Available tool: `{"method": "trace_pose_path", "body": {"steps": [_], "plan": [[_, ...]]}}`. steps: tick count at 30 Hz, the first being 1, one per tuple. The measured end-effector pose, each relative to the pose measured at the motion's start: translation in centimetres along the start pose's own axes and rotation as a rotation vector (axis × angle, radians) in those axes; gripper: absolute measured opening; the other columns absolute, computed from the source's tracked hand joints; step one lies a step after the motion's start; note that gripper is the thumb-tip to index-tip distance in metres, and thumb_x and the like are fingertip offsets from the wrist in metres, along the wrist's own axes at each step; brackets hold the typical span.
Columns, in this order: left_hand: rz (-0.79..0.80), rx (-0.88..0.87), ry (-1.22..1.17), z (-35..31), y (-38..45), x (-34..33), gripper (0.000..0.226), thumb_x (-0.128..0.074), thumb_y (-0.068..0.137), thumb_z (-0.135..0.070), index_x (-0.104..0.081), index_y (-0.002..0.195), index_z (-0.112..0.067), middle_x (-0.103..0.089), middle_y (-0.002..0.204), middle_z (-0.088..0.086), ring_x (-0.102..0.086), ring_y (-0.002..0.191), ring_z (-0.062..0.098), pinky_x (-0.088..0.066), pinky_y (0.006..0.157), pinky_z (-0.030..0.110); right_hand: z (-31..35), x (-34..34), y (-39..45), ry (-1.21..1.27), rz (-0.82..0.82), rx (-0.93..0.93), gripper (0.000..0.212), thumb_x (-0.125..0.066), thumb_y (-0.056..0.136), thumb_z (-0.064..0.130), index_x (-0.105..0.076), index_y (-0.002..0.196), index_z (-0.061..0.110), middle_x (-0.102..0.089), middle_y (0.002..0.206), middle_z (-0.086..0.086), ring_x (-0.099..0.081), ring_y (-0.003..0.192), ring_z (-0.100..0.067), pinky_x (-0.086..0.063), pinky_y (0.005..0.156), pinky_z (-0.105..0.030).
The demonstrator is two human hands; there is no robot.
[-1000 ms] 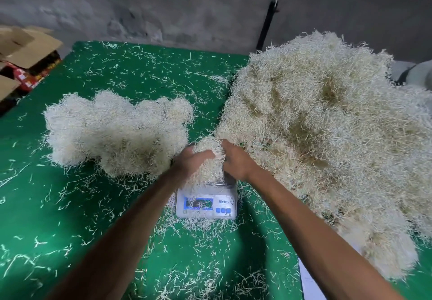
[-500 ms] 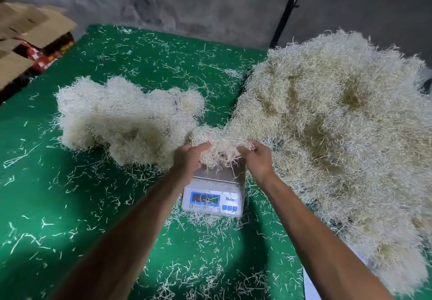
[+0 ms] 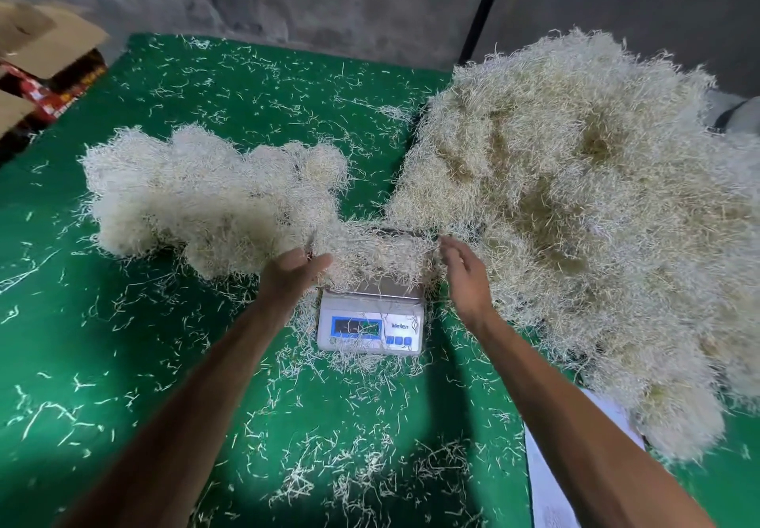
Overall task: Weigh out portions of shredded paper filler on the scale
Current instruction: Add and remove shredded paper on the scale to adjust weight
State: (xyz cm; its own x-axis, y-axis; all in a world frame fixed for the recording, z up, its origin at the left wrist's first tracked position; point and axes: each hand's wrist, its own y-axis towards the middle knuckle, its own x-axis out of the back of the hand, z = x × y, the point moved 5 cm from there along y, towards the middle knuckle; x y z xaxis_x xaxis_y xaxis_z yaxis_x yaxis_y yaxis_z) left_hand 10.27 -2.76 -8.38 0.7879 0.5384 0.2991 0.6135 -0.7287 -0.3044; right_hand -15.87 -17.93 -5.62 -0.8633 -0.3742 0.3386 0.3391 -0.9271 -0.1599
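The green desk (image 3: pixel 123 342) is covered with little loose bits of paper. On the right sits a very big pile of shredded paper (image 3: pixel 575 219). On the left, a bit farther away, lies a smaller pile (image 3: pixel 197 198), likely portions already weighed. In the middle, near the person, is a small white scale (image 3: pixel 370 328) with a blue screen. The number on the screen is too blurry to read. A small clump of paper (image 3: pixel 378 256) rests on the scale's tray.

The left hand (image 3: pixel 294 274) is just beside the clump on its left, fingers loose and not gripping. The right hand (image 3: pixel 464 276) is just beside it on the right, fingers spread and holding nothing.

This looks like the weighing step: the clump is on the scale by itself. Next, the person likely needs to read the number, then add or take away a little paper, and move the portion to the left pile.
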Motion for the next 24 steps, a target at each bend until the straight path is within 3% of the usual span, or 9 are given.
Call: {"method": "trace_pose_path", "body": {"steps": [2,3,4,5,6,7,14,21,24], "plan": [[-0.006,0.044,-0.064,0.6,-0.7,0.2,0.070,-0.068,0.078,-0.070,-0.067,0.114,-0.010,-0.061,0.075,0.011,-0.044,0.081,0.006,-0.056,0.081,0.041,0.4,0.0,-0.5,0.010,-0.011,-0.003,0.042,-0.042,0.107,0.044,-0.050,0.145,0.027,-0.058,0.134,0.013,-0.057,0.105,0.006,-0.037,0.083,-0.009],[-0.017,0.082,-0.111,1.0,-0.9,0.2,0.077,-0.064,0.080,-0.072,-0.064,0.126,-0.010,-0.062,0.080,0.018,-0.046,0.114,0.034,-0.056,0.088,0.046,0.6,-0.2,-0.8,0.005,-0.008,0.000,0.046,-0.042,0.106,0.050,-0.049,0.145,0.027,-0.057,0.126,0.021,-0.057,0.098,0.013,-0.036,0.081,-0.009],[-0.021,0.116,-0.166,1.5,-1.0,0.1,0.081,-0.061,0.083,-0.072,-0.058,0.135,-0.009,-0.065,0.088,0.018,-0.067,0.086,0.030,-0.053,0.094,0.048,0.7,-0.3,-1.1,0.001,-0.013,0.001,0.050,-0.041,0.105,0.055,-0.049,0.146,0.027,-0.054,0.119,0.026,-0.056,0.091,0.019,-0.036,0.081,-0.009],[-0.017,0.133,-0.206,1.8,-1.2,0.0,0.083,-0.058,0.085,-0.071,-0.053,0.141,-0.009,-0.053,0.122,0.025,-0.049,0.119,0.039,-0.051,0.096,0.047,0.7,-0.4,-1.2,-0.001,-0.025,0.001,0.052,-0.040,0.104,0.057,-0.048,0.146,0.027,-0.053,0.116,0.029,-0.056,0.087,0.023,-0.037,0.081,-0.010],[-0.009,0.136,-0.227,1.9,-1.3,0.0,0.082,-0.055,0.087,-0.071,-0.050,0.144,-0.012,-0.043,0.095,-0.009,-0.037,0.094,0.012,-0.049,0.093,0.043,0.6,-0.5,-1.2,0.002,-0.038,-0.001,0.053,-0.040,0.104,0.057,-0.048,0.146,0.026,-0.055,0.117,0.027,-0.056,0.087,0.024,-0.037,0.082,-0.011],[0.013,0.135,-0.240,1.9,-1.4,-0.1,0.082,-0.052,0.089,-0.071,-0.045,0.148,-0.015,-0.059,0.097,0.006,-0.059,0.096,0.022,-0.049,0.089,0.039,0.5,-0.5,-1.2,0.009,-0.051,-0.003,0.054,-0.039,0.105,0.057,-0.049,0.146,0.025,-0.058,0.124,0.021,-0.058,0.090,0.021,-0.038,0.086,-0.013],[0.048,0.132,-0.335,1.9,-1.4,-0.3,0.073,-0.051,0.098,-0.057,-0.033,0.155,-0.014,-0.041,0.153,0.022,-0.055,0.121,0.030,-0.048,0.096,0.041,-0.6,-0.3,-0.9,0.058,-0.093,-0.072,0.061,-0.042,0.103,0.059,-0.051,0.143,0.013,-0.061,0.138,-0.004,-0.058,0.124,-0.021,-0.043,0.115,-0.046],[0.032,0.117,-0.305,1.2,0.5,-0.3,0.075,-0.052,0.095,-0.063,-0.042,0.150,-0.013,-0.053,0.141,0.017,-0.060,0.114,0.027,-0.056,0.087,0.039,-1.6,-0.5,0.1,0.042,-0.125,-0.078,0.053,-0.047,0.103,0.053,-0.058,0.133,0.011,-0.066,0.122,0.000,-0.064,0.111,-0.018,-0.051,0.102,-0.034],[-0.031,0.098,-0.223,0.7,1.2,-0.3,0.057,-0.052,0.095,-0.063,-0.063,0.122,-0.015,-0.063,0.104,0.008,-0.063,0.100,0.023,-0.059,0.081,0.041,-2.1,-0.7,0.5,0.025,-0.200,-0.068,0.035,-0.051,0.105,0.041,-0.064,0.121,0.013,-0.067,0.108,0.008,-0.066,0.099,-0.007,-0.055,0.080,-0.014]]}}
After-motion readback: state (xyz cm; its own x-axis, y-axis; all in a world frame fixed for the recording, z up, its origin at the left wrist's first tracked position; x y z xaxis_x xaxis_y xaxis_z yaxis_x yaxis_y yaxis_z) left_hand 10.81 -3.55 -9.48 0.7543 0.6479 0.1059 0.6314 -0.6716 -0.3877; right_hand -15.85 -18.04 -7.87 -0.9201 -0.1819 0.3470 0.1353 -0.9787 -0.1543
